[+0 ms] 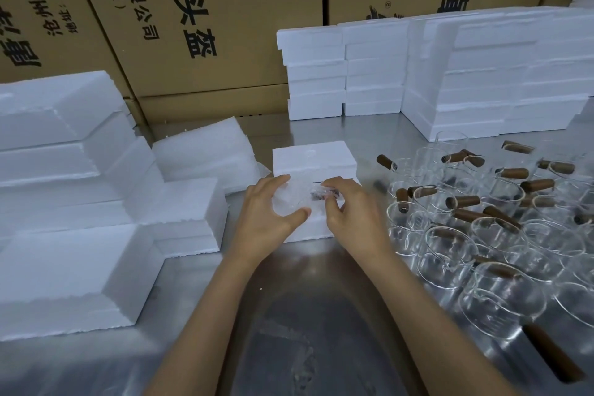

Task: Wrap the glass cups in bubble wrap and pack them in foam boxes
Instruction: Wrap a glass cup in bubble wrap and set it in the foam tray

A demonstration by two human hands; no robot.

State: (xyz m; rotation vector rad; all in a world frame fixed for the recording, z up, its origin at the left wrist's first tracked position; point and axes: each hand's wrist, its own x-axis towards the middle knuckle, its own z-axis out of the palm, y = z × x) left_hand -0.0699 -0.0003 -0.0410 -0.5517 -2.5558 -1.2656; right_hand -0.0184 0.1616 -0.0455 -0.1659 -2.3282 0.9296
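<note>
A glass cup wrapped in bubble wrap [291, 202] sits in an open white foam box [313, 231] at the table's middle. My left hand [266, 219] curls around the wrapped cup from the left, thumb on its near side. My right hand [347, 209] pinches the wrap over the cup's brown handle [321, 194]. The box's lid [313, 157] lies just behind. Several bare glass cups with brown wooden handles [482, 228] crowd the table to the right.
A pile of bubble wrap sheets [205, 154] lies behind and left of the box. Foam boxes are stacked at the left [80, 202] and at the back right [450, 80]. Cardboard cartons [193, 26] wall off the back. The steel table [305, 315] extends toward me.
</note>
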